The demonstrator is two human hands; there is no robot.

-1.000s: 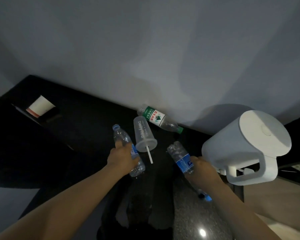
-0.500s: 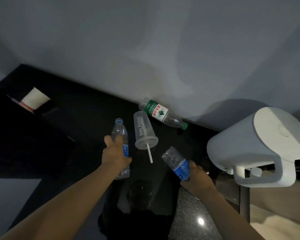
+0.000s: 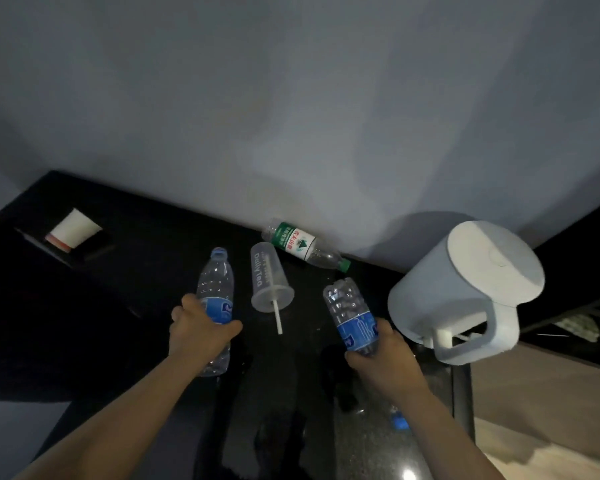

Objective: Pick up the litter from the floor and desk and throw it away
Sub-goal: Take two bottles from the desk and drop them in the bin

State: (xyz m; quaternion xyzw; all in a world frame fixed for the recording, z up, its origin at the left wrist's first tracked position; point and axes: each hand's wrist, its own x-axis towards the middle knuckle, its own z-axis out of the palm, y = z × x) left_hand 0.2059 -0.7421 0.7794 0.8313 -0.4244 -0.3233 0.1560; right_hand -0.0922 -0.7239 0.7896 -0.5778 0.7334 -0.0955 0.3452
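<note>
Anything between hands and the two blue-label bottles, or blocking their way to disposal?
Nothing: the left hand grips the smooth clear plastic blue-label bottle, the right hand the crumpled blue-label bottle. No bin is in view, so that path can't be judged. The white kettle stands beside the right hand.

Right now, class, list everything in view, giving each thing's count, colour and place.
Left water bottle: one, clear, blue label and cap, in left hand.
Right water bottle: one, clear, crumpled, blue label, in right hand.
Green-label bottle: one, clear, green cap, lying by the wall.
Daily Tea cup: one, translucent, white straw, lying between the held bottles.
Paper cup: one, white, red band, far left.
Kettle: one, white, desk's right end.
Desk: one, black, below the wall.
Left hand: one, gripping its bottle.
Right hand: one, gripping its bottle.
</note>
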